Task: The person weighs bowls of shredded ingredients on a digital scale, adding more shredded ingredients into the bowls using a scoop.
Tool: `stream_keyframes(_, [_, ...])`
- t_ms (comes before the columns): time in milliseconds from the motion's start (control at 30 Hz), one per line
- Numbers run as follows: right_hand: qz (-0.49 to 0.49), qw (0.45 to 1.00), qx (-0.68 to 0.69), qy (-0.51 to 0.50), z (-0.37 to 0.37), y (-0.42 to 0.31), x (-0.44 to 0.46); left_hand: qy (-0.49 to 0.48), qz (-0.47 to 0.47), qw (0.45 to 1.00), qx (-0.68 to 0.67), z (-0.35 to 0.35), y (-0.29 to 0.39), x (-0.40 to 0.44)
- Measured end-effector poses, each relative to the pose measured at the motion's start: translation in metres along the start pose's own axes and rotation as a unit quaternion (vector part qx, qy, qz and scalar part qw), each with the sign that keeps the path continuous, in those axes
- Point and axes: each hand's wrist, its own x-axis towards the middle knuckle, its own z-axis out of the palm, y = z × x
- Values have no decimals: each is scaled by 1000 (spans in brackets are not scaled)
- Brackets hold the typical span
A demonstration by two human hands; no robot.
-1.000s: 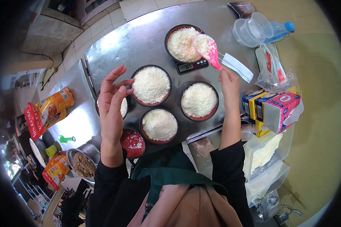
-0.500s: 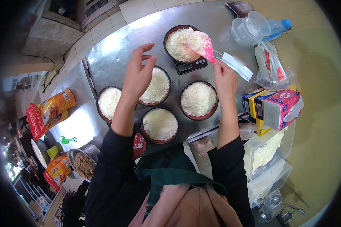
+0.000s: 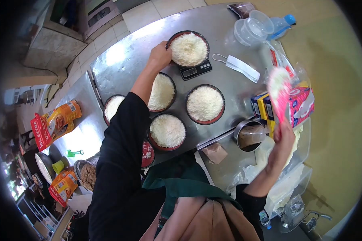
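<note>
While the steel tabletop (image 3: 219, 24) spreads across the middle, the black left sleeve (image 3: 120, 156) crosses its near left portion and hides whatever is beneath. At the right, two clear tubs (image 3: 309, 146) hold pale stuff, partly behind the right forearm (image 3: 271, 164) and hard to make out. A pink carton (image 3: 305, 102) stands beside them, and an orange pouch (image 3: 62, 120) lies far left. White crumbs (image 3: 188, 48) are heaped in the weighed bowl (image 3: 188, 32), the right bowl (image 3: 205, 122) and the near bowl (image 3: 167, 149), and likewise in the middle bowl (image 3: 175, 96) and the left bowl (image 3: 105, 105), both partly covered by the left arm. The steel pot (image 3: 91, 160) holds brown crumbs (image 3: 88, 174), its near side cut off by the sleeve; the red dish (image 3: 148, 162), mostly hidden too, shows white specks. A metal cup (image 3: 236, 134) contains something brownish, unidentifiable. The left hand (image 3: 161, 55) is clamped on the left edge of the weighed bowl, its fingertips not clearly shown. The right hand (image 3: 284, 134) is closed around the handle of a pink spoon (image 3: 278, 96), blurred, whitish in its scoop, raised in front of the carton. Under the weighed bowl sits a black scale (image 3: 195, 73), partly covered, its reading illegible. Smallest is a green scoop (image 3: 73, 153) at the left.
</note>
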Motion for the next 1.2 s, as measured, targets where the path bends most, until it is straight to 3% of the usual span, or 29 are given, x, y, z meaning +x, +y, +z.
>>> stream_keyframes(167, [33,994,-9,105,-97,8,-53,34,70,995,64,1,-9,4])
stream_keyframes(233, [29,989,-7,146,-130,17,-74,15,8,999,-39,-5,-1,-7])
stream_keyframes(367, [56,975,-15,214,-193,52,-105,29,-12,992,-123,-21,-40,18])
stream_keyframes(467, [155,942,-64,291,-237,102,-119,13,-25,987,-155,-51,-38,-1])
stream_keyframes(500, [190,929,-87,306,-254,128,-122,-1,-16,980,-196,-61,-67,15])
stream_keyframes(533, [140,920,-185,314,-270,170,-124,20,-33,972,-230,-64,-56,-2])
stream_keyframes(567, [92,903,-281,312,-281,200,-124,46,-38,983,-176,-69,-60,-7])
stream_keyframes(600, [99,899,-277,324,-274,193,-122,46,-61,984,-160,-72,-61,-13])
stream_keyframes(667, [78,753,-619,208,-239,164,-112,59,-89,987,-118,-79,-70,-14])
stream_keyframes(833, [81,799,-549,231,-224,194,-104,43,-121,984,-125,-71,-94,-18])
stream_keyframes(900, [197,855,-422,227,-221,202,-101,49,-114,980,-158,-66,-94,-20])
stream_keyframes(967, [236,839,-455,182,-222,206,-98,44,-138,984,-104,-61,-78,-28])
stream_keyframes(1000, [273,817,-489,140,-224,208,-97,93,-129,987,-4,-56,-67,-33])
stream_keyframes(1033, [268,820,-487,136,-229,221,-100,140,-120,978,97,-54,-56,-35])
stream_keyframes(1100, [30,733,-630,254,-234,253,-107,218,62,956,187,-57,-102,4])
stream_keyframes(1133, [11,704,-663,253,-222,212,-104,172,90,974,116,-51,-59,-28])
stream_keyframes(1167, [6,707,-661,250,-206,176,-99,163,134,977,24,-38,-44,-42])
stream_keyframes(1200, [40,819,-527,224,-189,144,-93,97,60,989,-99,-26,0,-74])
